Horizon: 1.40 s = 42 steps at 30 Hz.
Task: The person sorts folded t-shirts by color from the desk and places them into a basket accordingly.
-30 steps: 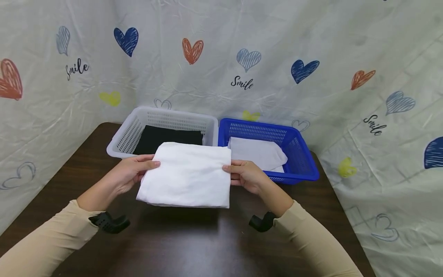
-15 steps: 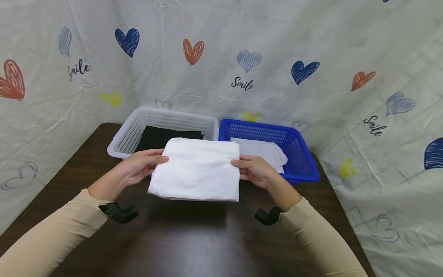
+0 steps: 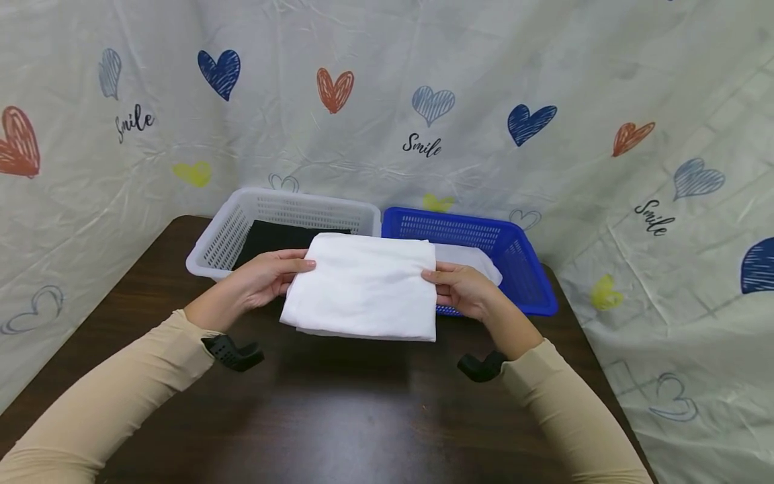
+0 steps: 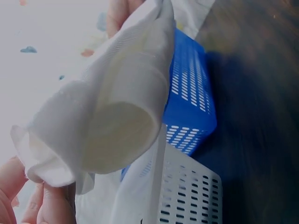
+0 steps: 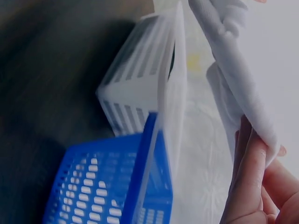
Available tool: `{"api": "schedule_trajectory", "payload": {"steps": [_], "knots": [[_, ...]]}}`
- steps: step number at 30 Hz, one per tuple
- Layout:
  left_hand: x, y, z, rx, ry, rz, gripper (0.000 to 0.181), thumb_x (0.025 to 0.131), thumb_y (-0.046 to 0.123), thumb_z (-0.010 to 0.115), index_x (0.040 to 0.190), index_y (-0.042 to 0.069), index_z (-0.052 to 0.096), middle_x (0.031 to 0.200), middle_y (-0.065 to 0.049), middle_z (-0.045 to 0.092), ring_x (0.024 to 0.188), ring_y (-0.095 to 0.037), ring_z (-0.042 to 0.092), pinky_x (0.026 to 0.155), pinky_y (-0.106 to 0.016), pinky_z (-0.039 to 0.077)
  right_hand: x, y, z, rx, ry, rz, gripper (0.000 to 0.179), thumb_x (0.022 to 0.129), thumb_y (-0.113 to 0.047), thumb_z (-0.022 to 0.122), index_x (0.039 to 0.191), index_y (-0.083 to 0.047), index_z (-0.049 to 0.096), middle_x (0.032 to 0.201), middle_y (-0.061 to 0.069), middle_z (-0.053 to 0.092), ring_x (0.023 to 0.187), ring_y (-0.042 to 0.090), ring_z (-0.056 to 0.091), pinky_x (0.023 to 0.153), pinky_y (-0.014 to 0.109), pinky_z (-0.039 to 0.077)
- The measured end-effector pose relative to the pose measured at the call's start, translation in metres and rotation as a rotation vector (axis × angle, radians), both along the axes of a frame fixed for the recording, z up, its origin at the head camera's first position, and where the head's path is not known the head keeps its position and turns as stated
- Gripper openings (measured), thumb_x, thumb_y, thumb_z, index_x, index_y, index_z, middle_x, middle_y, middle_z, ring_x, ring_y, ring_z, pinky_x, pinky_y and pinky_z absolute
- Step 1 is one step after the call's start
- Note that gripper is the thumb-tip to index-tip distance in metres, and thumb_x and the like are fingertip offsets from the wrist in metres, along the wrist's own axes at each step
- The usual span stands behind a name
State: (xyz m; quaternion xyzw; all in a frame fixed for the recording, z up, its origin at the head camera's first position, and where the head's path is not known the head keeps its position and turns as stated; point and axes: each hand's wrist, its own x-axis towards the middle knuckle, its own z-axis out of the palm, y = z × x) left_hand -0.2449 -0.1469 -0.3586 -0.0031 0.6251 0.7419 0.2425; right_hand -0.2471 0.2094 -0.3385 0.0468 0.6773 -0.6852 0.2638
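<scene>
A folded white garment [image 3: 365, 286] is held up between both hands, tilted, with its shadow on the table below. My left hand [image 3: 263, 277] pinches its left edge, thumb on top and fingers underneath. At the right edge my right hand [image 3: 465, 288] pinches it the same way. Loose folded layers and a ribbed band show along the garment [image 4: 135, 84] in the left wrist view. Behind it stands a blue basket [image 3: 532, 275], whose near left part the garment overlaps in the head view. Inside that basket lies another white folded cloth [image 3: 468, 257], partly hidden.
Left of the blue basket and right beside it stands a white basket [image 3: 208, 242] with black folded cloth [image 3: 269, 236] in it. Both are on a dark wooden table [image 3: 357, 417]. A white curtain [image 3: 375, 121] printed with hearts hangs close behind.
Both hands have carried the folded garment to the right and farther from me, toward the blue basket. It now covers more of the cloth in that basket. The baskets have not moved.
</scene>
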Motion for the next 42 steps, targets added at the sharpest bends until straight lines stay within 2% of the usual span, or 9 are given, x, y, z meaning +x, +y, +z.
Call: {"api": "schedule_trajectory", "payload": {"steps": [8, 13, 23, 26, 33, 36, 42], "knots": [[-0.018, 0.021, -0.003, -0.005, 0.001, -0.002, 0.057, 0.098, 0.01, 0.062, 0.149, 0.0, 0.04, 0.094, 0.006, 0.073, 0.081, -0.009, 0.074, 0.075, -0.026, 0.062, -0.007, 0.022, 0.008, -0.016, -0.011, 0.015, 0.055, 0.104, -0.014, 0.051, 0.154, -0.001, 0.032, 0.093, -0.005, 0.077, 0.085, 0.01, 0.075, 0.078, 0.024, 0.061], [-0.026, 0.033, -0.003, -0.001, -0.012, 0.009, 0.054, 0.097, 0.01, 0.063, 0.148, 0.002, 0.044, 0.094, 0.005, 0.073, 0.08, -0.01, 0.074, 0.074, -0.027, 0.062, -0.012, 0.032, 0.01, -0.033, -0.018, 0.01, 0.051, 0.103, -0.015, 0.052, 0.15, -0.003, 0.036, 0.094, -0.004, 0.077, 0.086, 0.01, 0.075, 0.078, 0.024, 0.061], [-0.043, 0.06, 0.004, 0.011, -0.019, 0.014, 0.053, 0.096, 0.01, 0.065, 0.146, 0.006, 0.048, 0.095, 0.003, 0.073, 0.078, -0.01, 0.074, 0.073, -0.026, 0.062, -0.023, 0.056, 0.016, -0.027, -0.011, 0.008, 0.049, 0.104, -0.016, 0.051, 0.149, -0.007, 0.035, 0.098, -0.005, 0.076, 0.088, 0.01, 0.075, 0.08, 0.023, 0.06], [-0.048, 0.067, 0.006, 0.007, -0.03, 0.022, 0.053, 0.095, 0.011, 0.066, 0.145, 0.008, 0.05, 0.097, 0.002, 0.072, 0.079, -0.01, 0.074, 0.074, -0.026, 0.062, -0.026, 0.063, 0.019, -0.028, -0.016, 0.004, 0.043, 0.103, -0.017, 0.054, 0.143, -0.01, 0.041, 0.098, -0.004, 0.076, 0.087, 0.009, 0.075, 0.08, 0.023, 0.06], [-0.057, 0.084, 0.009, 0.019, -0.039, 0.044, 0.05, 0.094, 0.011, 0.069, 0.142, 0.009, 0.055, 0.102, -0.001, 0.071, 0.078, -0.011, 0.074, 0.073, -0.026, 0.062, -0.033, 0.079, 0.023, -0.056, -0.031, -0.016, 0.017, 0.103, -0.015, 0.051, 0.12, -0.016, 0.058, 0.096, -0.003, 0.076, 0.085, 0.01, 0.074, 0.077, 0.023, 0.06], [-0.061, 0.09, 0.01, 0.026, -0.042, 0.053, 0.051, 0.094, 0.011, 0.069, 0.142, 0.009, 0.055, 0.104, -0.002, 0.07, 0.077, -0.011, 0.074, 0.072, -0.025, 0.061, -0.037, 0.085, 0.024, -0.074, -0.036, -0.022, 0.016, 0.104, -0.013, 0.05, 0.113, -0.017, 0.063, 0.095, -0.002, 0.075, 0.083, 0.01, 0.074, 0.076, 0.023, 0.06], [-0.07, 0.103, 0.008, 0.056, -0.051, 0.057, 0.051, 0.094, 0.012, 0.069, 0.143, 0.01, 0.054, 0.11, -0.004, 0.069, 0.078, -0.01, 0.073, 0.071, -0.023, 0.061, -0.046, 0.095, 0.022, -0.116, -0.054, -0.048, 0.02, 0.105, -0.011, 0.047, 0.109, -0.017, 0.066, 0.092, 0.0, 0.075, 0.078, 0.011, 0.073, 0.072, 0.022, 0.06]]}}
